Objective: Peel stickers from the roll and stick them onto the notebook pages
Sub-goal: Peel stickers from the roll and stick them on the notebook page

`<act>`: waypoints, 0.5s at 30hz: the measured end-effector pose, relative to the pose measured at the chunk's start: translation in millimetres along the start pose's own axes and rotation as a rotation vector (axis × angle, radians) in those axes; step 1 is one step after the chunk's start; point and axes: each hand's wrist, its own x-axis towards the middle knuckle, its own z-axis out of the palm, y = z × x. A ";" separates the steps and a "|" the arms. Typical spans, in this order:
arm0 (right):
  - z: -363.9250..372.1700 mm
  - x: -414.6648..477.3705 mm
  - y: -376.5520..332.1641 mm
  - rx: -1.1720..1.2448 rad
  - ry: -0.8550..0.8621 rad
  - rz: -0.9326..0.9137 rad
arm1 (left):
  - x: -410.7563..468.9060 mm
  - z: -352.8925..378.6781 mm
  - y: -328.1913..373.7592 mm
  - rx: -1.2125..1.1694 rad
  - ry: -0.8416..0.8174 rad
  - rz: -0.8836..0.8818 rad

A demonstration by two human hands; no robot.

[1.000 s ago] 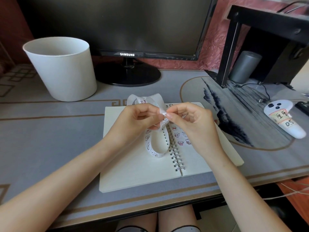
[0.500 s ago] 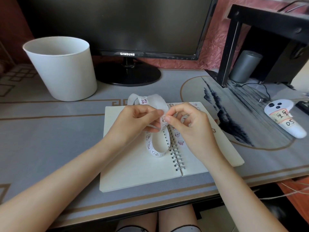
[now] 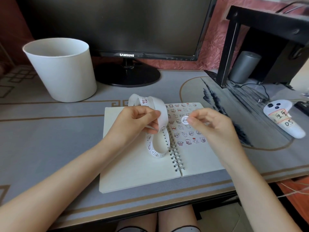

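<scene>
Foremost, a small round sticker (image 3: 184, 119), white with a faint printed drawing, is pinched between the thumb and forefinger of the right hand (image 3: 212, 126). It sits over the upper part of the right page of the notebook (image 3: 133, 166); whether it touches the paper cannot be told. The sticker strip (image 3: 159, 114) is a long, glossy white backing ribbon with little cartoon animals printed along it. The left hand (image 3: 135, 124) grips it between thumb and curled fingers. One loop arches up beyond that hand, and a second hangs down to the left page just beside the spiral binding (image 3: 177, 158), so the strip's long axis runs from far to near.

The notebook lies open and flat, its cream pages joined by a wire coil that slants slightly from far-left to near-right. Rows of small cartoon stickers cover the upper half of the right page, while the left page is plain. Beneath it is a grey desk mat (image 3: 50, 131) with brown line borders. A white tapered bucket (image 3: 61, 71) stands at far left beside a black monitor (image 3: 117, 22). A white controller (image 3: 282, 121) with handwritten labels lies at the right.
</scene>
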 end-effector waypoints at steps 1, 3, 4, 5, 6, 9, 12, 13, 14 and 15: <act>-8.1 1.7 1.9 0.011 0.010 0.063 | -0.3 0.3 0.1 -0.002 -0.002 -0.001; -24.4 3.7 6.2 -0.009 0.020 0.167 | -0.4 0.7 0.3 -0.001 -0.004 0.001; -32.0 4.1 8.6 -0.031 0.016 0.210 | -0.2 0.6 0.2 0.001 -0.004 0.003; -38.8 4.1 11.1 -0.049 0.005 0.250 | 0.0 0.6 0.1 0.006 -0.003 0.004; -44.5 3.6 13.3 -0.064 -0.010 0.287 | 0.2 0.4 0.0 0.012 -0.002 0.007; -54.9 1.7 19.5 -0.100 -0.011 0.352 | 0.6 0.7 -0.3 0.026 -0.004 0.013; -57.6 0.2 21.4 -0.106 0.007 0.377 | 1.0 -0.1 -1.1 0.032 0.002 0.011; -57.5 0.1 21.8 -0.106 0.007 0.378 | 1.2 -0.2 -1.2 0.032 0.005 0.011; -57.2 0.1 22.5 -0.109 0.005 0.375 | 1.3 -0.2 -1.3 0.032 0.006 0.011; -56.6 0.1 23.1 -0.115 0.002 0.371 | 1.3 -0.1 -1.4 0.032 0.006 0.012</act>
